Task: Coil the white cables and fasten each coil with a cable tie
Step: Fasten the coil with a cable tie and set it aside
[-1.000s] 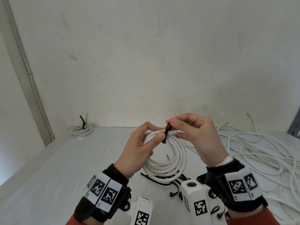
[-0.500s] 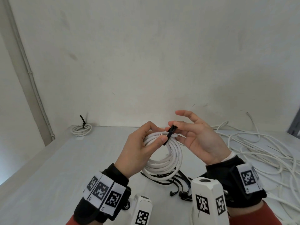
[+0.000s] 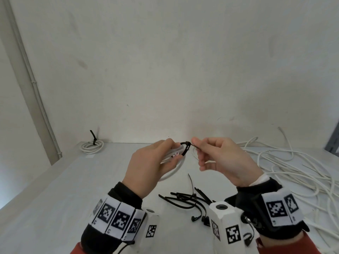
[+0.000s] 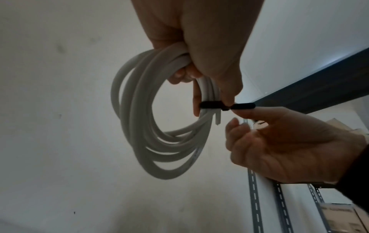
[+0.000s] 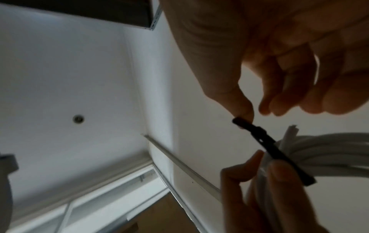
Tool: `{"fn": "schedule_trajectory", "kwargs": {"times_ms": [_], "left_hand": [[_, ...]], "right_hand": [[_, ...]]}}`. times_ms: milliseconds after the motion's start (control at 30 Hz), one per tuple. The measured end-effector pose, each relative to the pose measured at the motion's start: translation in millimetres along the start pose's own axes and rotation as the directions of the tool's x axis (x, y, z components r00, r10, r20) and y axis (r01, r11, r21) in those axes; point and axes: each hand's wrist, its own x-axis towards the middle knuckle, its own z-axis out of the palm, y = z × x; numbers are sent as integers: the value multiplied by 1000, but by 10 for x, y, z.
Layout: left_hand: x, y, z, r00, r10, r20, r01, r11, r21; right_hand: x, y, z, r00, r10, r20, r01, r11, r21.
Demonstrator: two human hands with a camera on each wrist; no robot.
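Note:
My left hand grips a coil of white cable held up above the table; in the head view most of the coil is hidden behind that hand. A black cable tie is wrapped round the bundled strands beside my left thumb and forefinger. My right hand pinches the tie's free tail between thumb and forefinger, just right of the coil, its other fingers curled. In the right wrist view the tie runs from my right fingertips down across the coil.
Several loose black cable ties lie on the white table in front of me. A tangle of uncoiled white cable covers the right side. A finished coil with a tie lies at the back left, by the wall.
My right hand went from spread fingers to a pinch on the tie's tail, to the right of the coil. My left hand turned the coil, so it is now mostly hidden behind the hand.

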Motion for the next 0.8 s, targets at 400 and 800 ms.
{"fn": "schedule_trajectory", "kwargs": {"times_ms": [400, 800], "left_hand": [[-4, -84, -4, 993, 114, -6, -112, 984, 138], [32, 5, -24, 956, -281, -86, 232, 901, -368]], "right_hand": [[4, 39, 45, 974, 145, 173, -182, 959, 218], [-96, 54, 211, 973, -113, 199, 85, 986, 144]]}}
